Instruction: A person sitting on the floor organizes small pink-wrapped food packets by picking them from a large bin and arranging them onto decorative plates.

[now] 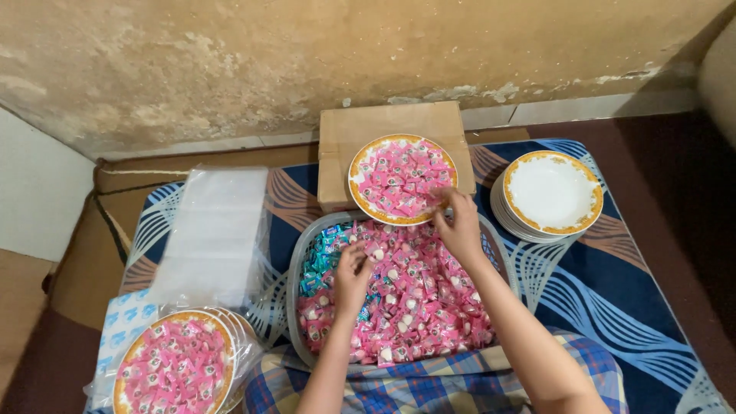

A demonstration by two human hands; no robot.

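The left hand (351, 270) pinches a pink sachet over the basket (294, 291) of sachets (418, 295); the right hand (458, 222) pinches sachets just below the filled plate (402, 180) (on a cardboard box (337, 142)).

This looks like a room in a home. A blue patterned mat (613, 307) lies on the floor beside an old, stained wall (307, 61). Dinner plates (550, 195) are stacked on it, near a cardboard box (383, 126).
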